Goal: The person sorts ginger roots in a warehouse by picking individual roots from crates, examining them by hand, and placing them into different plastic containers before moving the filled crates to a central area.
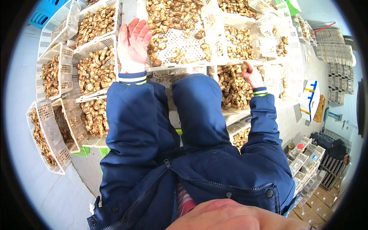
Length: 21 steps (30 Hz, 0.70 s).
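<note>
- Scanning from the left through the head camera, I find a white crate (53,124) at the near edge, part-filled; a bump from the left elbow could, I judge, rock it.
- Next along, knobbly brown pieces (96,69) lie heaped in another crate; a careless sweep might roll some over its rim.
- I see the left hand (134,44) palm up, fingers spread and holding nothing, beside the central crate (180,46); its pieces lie thin at the near side; a cuff dragged across that wall could snag.
- Between the hands, a navy-clad knee (197,101) stands close to the crates; I cannot tell whether it touches; a sudden shift could jolt them.
- Farther right, the right hand (253,76) appears to pinch a brown piece (244,68) between thumb and fingertips, above a dense heap (232,88); a loose pinch on that uneven shape could let it slip back among the others and be lost from sight.
</note>
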Each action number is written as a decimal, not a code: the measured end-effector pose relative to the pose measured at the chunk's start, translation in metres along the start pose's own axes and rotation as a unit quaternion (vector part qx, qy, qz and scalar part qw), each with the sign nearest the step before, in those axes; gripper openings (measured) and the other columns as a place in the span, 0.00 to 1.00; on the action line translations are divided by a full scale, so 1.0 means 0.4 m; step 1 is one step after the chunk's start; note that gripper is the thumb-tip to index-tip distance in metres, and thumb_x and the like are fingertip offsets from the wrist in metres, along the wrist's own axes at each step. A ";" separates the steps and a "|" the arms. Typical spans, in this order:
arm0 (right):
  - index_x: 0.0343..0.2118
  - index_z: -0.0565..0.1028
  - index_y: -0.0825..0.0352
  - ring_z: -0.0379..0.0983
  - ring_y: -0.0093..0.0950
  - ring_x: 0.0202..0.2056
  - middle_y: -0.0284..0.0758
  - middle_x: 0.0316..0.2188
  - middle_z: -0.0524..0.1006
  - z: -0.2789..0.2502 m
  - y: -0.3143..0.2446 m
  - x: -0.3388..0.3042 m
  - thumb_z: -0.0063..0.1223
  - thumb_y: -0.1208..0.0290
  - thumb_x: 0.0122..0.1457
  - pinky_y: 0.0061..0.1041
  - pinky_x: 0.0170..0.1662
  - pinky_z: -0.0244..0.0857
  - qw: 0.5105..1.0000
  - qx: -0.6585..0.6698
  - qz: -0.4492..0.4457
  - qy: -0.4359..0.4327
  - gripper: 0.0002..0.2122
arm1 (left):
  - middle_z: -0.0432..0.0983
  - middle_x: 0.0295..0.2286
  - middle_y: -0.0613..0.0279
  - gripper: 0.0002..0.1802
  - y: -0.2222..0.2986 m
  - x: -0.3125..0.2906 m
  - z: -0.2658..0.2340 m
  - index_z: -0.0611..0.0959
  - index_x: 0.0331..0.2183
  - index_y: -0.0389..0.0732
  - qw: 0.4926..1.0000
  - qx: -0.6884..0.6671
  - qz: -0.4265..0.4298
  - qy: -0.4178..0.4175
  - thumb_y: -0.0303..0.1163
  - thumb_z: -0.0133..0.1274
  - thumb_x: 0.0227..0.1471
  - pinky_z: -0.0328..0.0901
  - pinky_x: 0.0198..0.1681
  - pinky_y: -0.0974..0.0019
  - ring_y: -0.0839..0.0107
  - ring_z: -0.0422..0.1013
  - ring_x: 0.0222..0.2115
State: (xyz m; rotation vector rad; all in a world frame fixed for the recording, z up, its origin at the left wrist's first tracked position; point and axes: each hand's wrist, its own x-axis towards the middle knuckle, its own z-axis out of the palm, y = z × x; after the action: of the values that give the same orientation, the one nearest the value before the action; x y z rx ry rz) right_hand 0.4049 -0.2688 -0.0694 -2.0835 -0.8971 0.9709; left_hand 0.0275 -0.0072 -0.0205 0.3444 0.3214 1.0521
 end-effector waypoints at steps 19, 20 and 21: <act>0.46 0.62 0.72 0.70 0.40 0.41 0.47 0.39 0.72 0.569 -0.332 0.631 0.51 0.55 0.47 0.34 0.44 0.62 0.933 -0.320 -0.067 0.147 0.28 | 0.72 0.34 0.56 0.24 -0.005 -0.014 0.082 0.71 0.42 0.35 0.985 0.132 -0.013 0.113 0.46 0.40 0.54 0.64 0.34 0.68 0.69 0.68 0.30; 0.44 0.63 0.71 0.70 0.39 0.41 0.47 0.39 0.73 0.576 -0.345 0.640 0.51 0.56 0.48 0.35 0.43 0.63 0.931 -0.337 -0.031 0.135 0.26 | 0.72 0.34 0.56 0.24 -0.004 -0.012 0.080 0.71 0.42 0.35 0.984 0.135 -0.010 0.113 0.46 0.40 0.54 0.64 0.34 0.68 0.69 0.68 0.30; 0.42 0.64 0.71 0.70 0.38 0.40 0.45 0.37 0.73 0.585 -0.340 0.636 0.51 0.58 0.48 0.35 0.42 0.63 0.938 -0.315 -0.043 0.135 0.23 | 0.72 0.34 0.56 0.24 -0.007 -0.012 0.073 0.71 0.42 0.35 0.985 0.128 -0.015 0.114 0.46 0.40 0.55 0.63 0.34 0.68 0.69 0.68 0.30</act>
State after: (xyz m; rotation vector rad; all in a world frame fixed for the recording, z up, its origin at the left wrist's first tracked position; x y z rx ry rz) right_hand 0.2966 0.0709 -0.1741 -2.5907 -1.2514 0.3464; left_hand 0.0396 -0.0161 0.0052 0.4481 0.6696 1.0242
